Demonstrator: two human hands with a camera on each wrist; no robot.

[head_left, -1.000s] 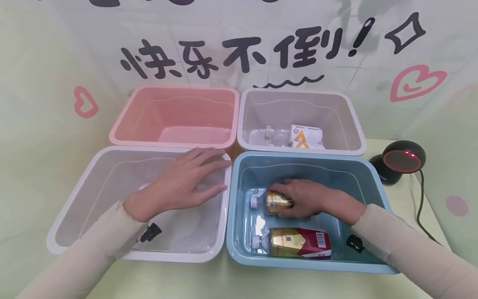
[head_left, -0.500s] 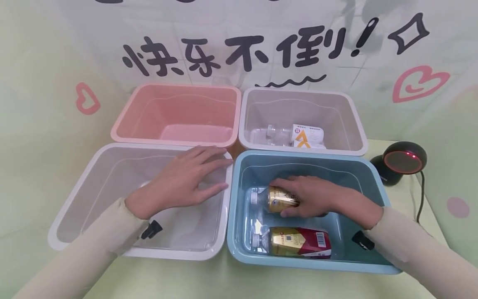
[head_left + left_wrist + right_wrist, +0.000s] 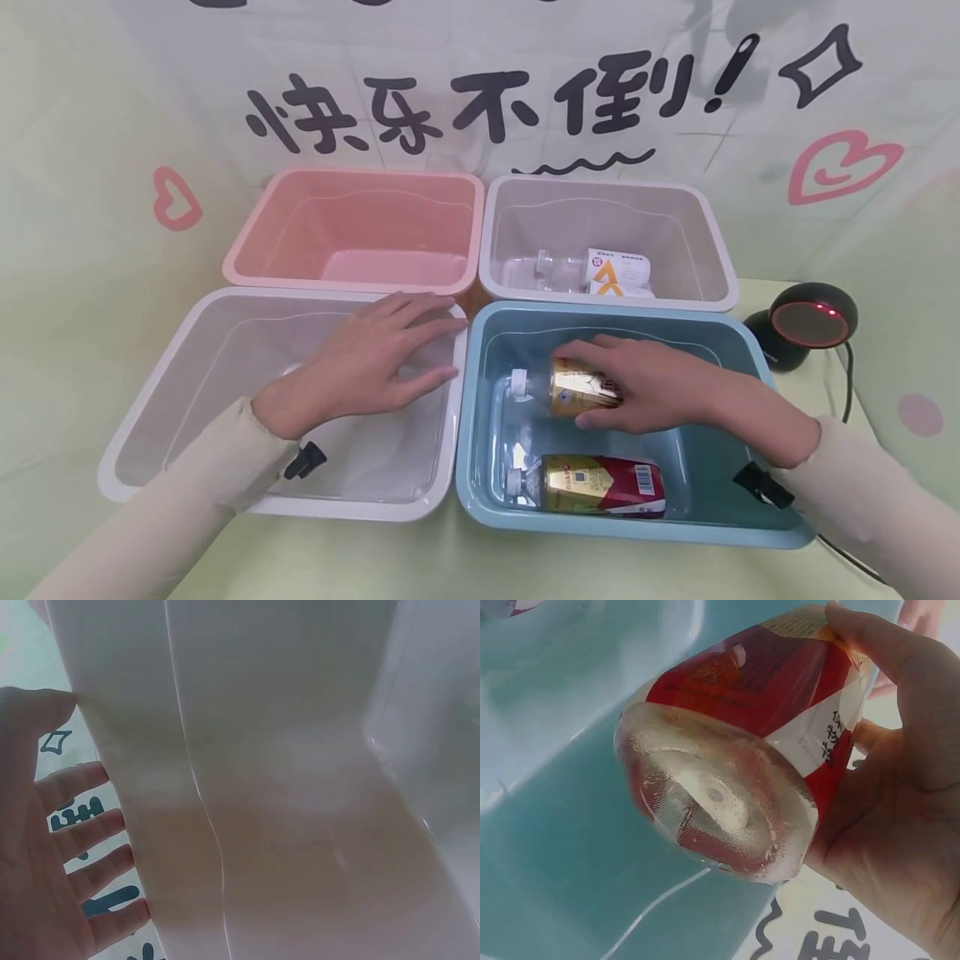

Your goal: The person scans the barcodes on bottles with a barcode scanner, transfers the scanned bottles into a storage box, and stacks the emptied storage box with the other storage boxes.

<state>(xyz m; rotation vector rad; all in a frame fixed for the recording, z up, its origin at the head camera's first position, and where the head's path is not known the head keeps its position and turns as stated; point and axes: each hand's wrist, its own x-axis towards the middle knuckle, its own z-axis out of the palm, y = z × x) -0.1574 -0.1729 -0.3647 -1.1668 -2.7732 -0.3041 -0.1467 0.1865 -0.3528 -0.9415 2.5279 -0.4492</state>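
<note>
My right hand (image 3: 656,383) grips a clear plastic bottle (image 3: 577,387) with a gold and red label, inside the blue bin (image 3: 637,533). It lies on its side, white cap pointing left; the hand covers its lower half in the head view. In the right wrist view, the bottle's bottom (image 3: 716,795) faces the camera, thumb and fingers around its label. A second, similar bottle (image 3: 600,486) lies at the blue bin's front. With fingers straight, my left hand (image 3: 360,358) touches the right rim of the front white bin (image 3: 337,508), holding nothing.
Behind stand a pink bin (image 3: 352,291) and a pale grey bin (image 3: 607,302). Clear bottles (image 3: 618,271) with white and orange labels lie in the grey one. A black round device (image 3: 813,317) with red lights and a cable stands at right.
My right hand has raised the gold-labelled bottle off the blue bin's floor and shifted it slightly right. The forearm has moved right too. My left hand stays on the rim.
</note>
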